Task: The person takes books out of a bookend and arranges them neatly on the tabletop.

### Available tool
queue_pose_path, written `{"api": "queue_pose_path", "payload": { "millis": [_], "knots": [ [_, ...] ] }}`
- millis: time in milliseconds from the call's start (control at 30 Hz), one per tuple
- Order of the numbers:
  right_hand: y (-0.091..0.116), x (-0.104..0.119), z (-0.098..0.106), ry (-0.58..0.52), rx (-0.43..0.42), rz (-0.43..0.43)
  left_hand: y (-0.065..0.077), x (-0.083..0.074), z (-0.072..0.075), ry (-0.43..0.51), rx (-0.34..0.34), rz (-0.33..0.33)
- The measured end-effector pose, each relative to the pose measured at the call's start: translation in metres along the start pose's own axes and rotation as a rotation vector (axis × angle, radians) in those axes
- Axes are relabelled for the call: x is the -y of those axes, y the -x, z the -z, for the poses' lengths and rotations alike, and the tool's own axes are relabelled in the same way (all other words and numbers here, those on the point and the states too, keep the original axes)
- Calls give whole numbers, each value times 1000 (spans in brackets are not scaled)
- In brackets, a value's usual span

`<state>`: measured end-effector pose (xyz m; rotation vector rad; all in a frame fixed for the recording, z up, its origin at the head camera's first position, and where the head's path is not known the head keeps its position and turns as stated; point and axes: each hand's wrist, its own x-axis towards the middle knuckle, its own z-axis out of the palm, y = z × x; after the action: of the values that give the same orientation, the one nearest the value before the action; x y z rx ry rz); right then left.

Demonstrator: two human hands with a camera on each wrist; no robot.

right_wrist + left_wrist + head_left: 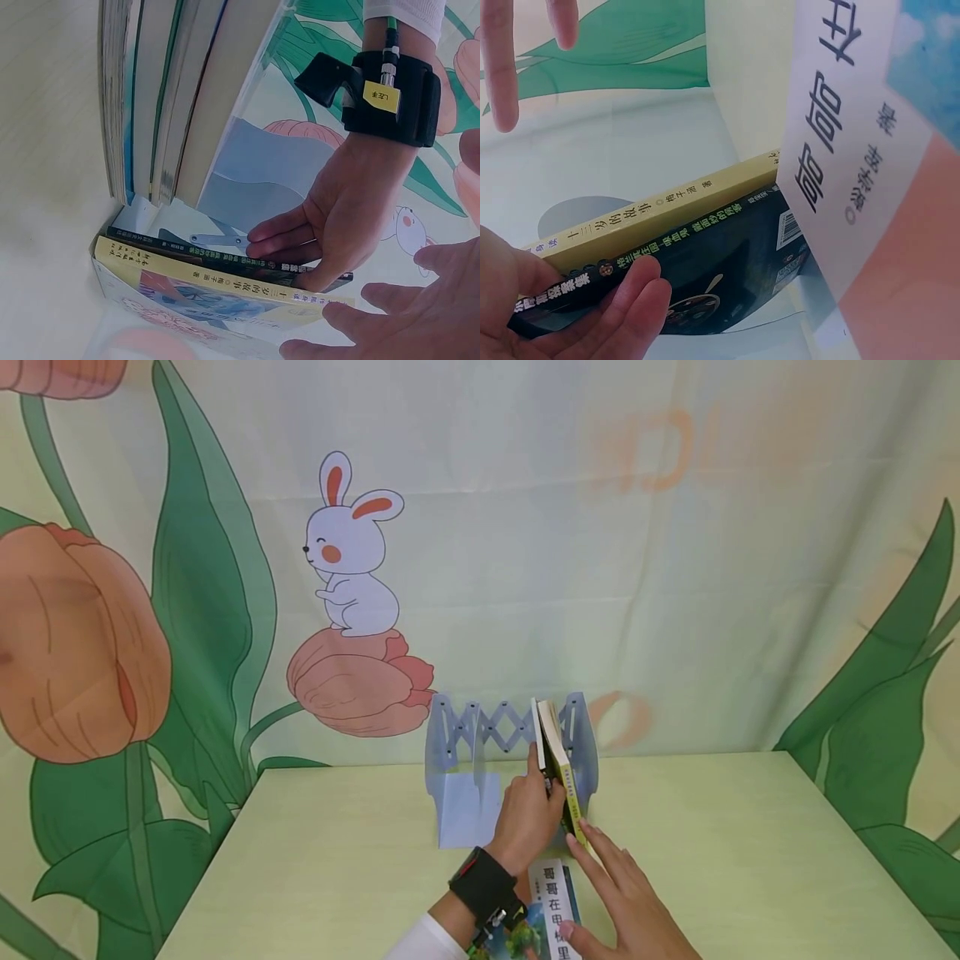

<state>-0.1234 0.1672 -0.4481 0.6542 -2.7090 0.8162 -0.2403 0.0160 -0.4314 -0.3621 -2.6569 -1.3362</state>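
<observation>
A thin black book [727,277] stands in the blue-grey expandable book rack [459,810], pinched at its spine by my left hand [527,818]. The fingers lie along its dark cover, with the thumb at the spine side. Beside it leans a thicker yellow-spined book [210,274], against the rack's right end. My right hand [630,893] has its fingers stretched out, fingertips close to the lower end of the yellow-spined book. Both books tilt slightly, and a narrow gap shows between their tops in the head view.
In front of the rack, a stack of several books [169,97] lies on the pale table [322,860], a blue-and-white cover [551,902] on top. The rack's left section holds no book. Behind hangs a curtain [525,543] printed with tulips and a rabbit.
</observation>
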Motion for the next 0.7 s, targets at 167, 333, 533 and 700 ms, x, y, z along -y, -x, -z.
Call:
{"api": "queue_pose_path", "payload": {
  "millis": [167, 333, 533, 700],
  "knots": [
    [0, 0, 0, 5, 6, -12, 1, 0, 2, 2, -5, -10],
    [0, 0, -1, 6, 8, -10, 1, -1, 4, 6, -2, -7],
    [-1, 1, 0, 7, 12, -22, 1, -1, 6, 8, 2, 6],
    [0, 2, 0, 6, 15, -34, 1, -2, 9, 5, -9, -8]
  ]
}}
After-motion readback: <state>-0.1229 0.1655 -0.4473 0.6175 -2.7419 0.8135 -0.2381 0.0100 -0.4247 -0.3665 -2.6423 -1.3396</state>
